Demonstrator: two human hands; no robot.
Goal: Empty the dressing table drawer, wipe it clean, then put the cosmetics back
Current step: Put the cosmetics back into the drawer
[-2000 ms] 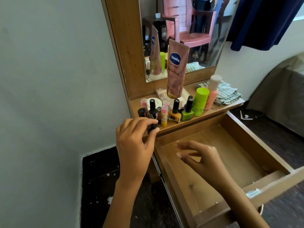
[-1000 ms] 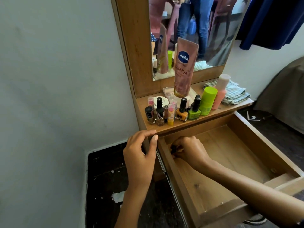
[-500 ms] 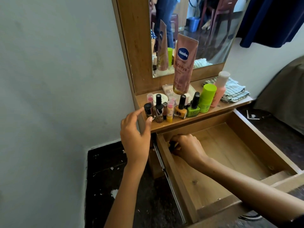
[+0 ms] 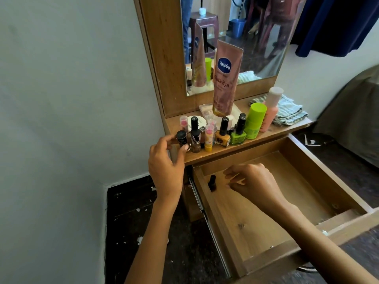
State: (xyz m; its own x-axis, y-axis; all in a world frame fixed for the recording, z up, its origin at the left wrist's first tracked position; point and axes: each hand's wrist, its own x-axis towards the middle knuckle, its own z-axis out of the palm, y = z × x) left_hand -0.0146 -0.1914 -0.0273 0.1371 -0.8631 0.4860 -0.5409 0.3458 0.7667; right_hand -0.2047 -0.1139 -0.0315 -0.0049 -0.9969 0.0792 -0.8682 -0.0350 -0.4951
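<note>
The wooden drawer (image 4: pixel 320 181) is pulled out, and one dark nail polish bottle (image 4: pixel 212 183) stands in its back left corner. My right hand (image 4: pixel 252 181) hovers just right of that bottle, fingers loosely curled and holding nothing. My left hand (image 4: pixel 166 160) pinches a small black-capped bottle (image 4: pixel 181 138) at the left end of the tabletop (image 4: pixel 272 132). Several cosmetics stand there: a brown polish bottle (image 4: pixel 194 138), a yellow lip balm (image 4: pixel 209 138), orange (image 4: pixel 222 134) and green (image 4: pixel 239 132) polishes, a pink Vaseline tube (image 4: pixel 224 78).
A green-capped bottle (image 4: pixel 254 121) and a peach bottle (image 4: pixel 270 109) stand to the right, next to a folded striped cloth (image 4: pixel 291 113). The mirror (image 4: pixel 235 37) rises behind. A white wall is close on the left, dark floor below, a bed at the far right.
My right hand let go of the dark polish bottle in the drawer corner and drew back to the right. My left hand rose to the tabletop and pinched the black-capped bottle.
</note>
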